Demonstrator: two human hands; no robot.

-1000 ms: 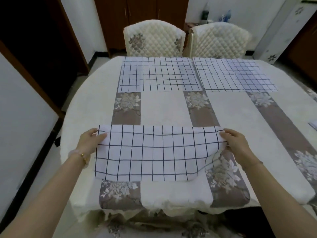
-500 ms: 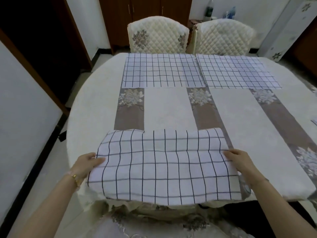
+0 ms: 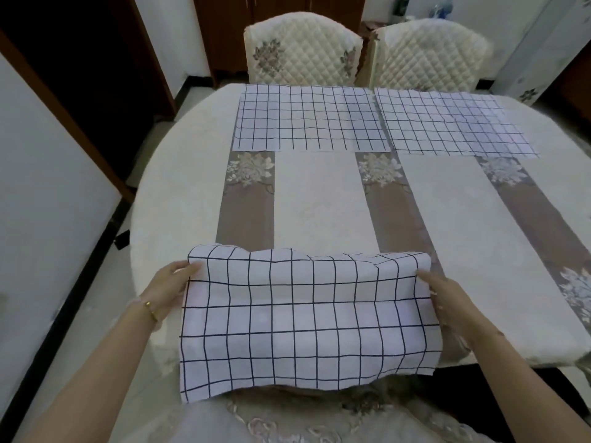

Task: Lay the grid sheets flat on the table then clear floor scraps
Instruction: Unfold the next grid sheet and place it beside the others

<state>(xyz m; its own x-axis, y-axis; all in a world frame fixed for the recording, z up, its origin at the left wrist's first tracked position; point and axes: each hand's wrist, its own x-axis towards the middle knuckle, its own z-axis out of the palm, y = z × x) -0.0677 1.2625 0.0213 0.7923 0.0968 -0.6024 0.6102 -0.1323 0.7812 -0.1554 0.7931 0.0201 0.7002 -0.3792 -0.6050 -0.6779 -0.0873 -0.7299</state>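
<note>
Grid sheet [image 3: 307,318] droops over the near edge of the tabletop [image 3: 319,203], its sides pinched by fingers of the left hand [image 3: 169,289] and right hand [image 3: 447,298], apparently to spread it flat like the 2 far sheets [image 3: 310,119] [image 3: 454,123].

Wears a thin gold chain bracelet [image 3: 151,311] at the wrist of the left hand [image 3: 171,287], with a pale translucent band [image 3: 133,301] just behind it, too blurred to make out. Shows bare forearms on both sides.
</note>
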